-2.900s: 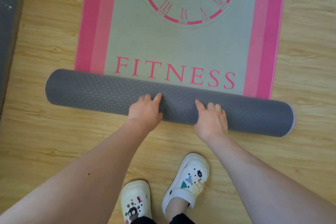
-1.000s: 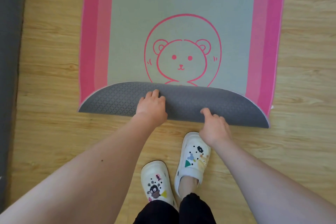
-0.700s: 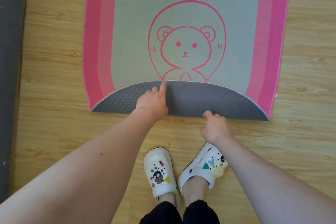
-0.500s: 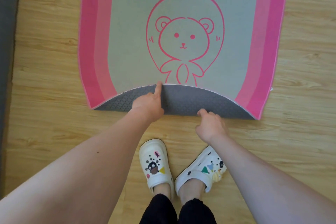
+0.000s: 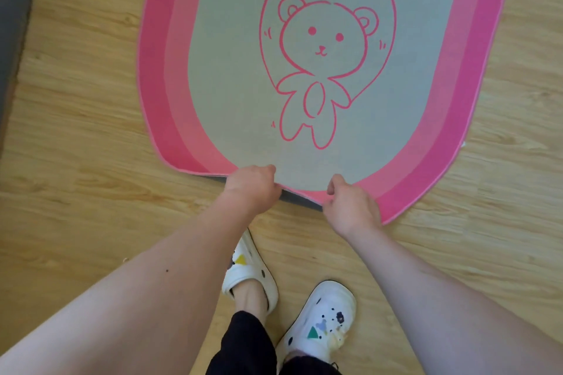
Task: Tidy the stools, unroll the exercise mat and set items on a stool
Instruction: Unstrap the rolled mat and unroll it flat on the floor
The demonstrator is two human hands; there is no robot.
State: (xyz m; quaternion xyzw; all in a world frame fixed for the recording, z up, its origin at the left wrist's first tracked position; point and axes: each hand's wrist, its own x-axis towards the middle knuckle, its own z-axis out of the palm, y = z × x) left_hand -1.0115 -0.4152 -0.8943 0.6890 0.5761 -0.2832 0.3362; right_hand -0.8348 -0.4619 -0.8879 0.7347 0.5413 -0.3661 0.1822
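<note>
I've got both hands pinching the mat at its near rounded edge: left hand & right hand side by side, edge lifted slightly, rest flat on floor beyond.

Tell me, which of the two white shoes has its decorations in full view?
The right shoe: its charms show plainly, while the left shoe is partly hidden behind the left forearm.

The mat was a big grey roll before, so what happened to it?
The pink-bordered exercise mat unrolled toward the person until the grey roll was gone and the whole bear drawing showed. The left hand and right hand went from pushing the roll to pinching the mat's near edge. The wooden floor looks unchanged.
</note>
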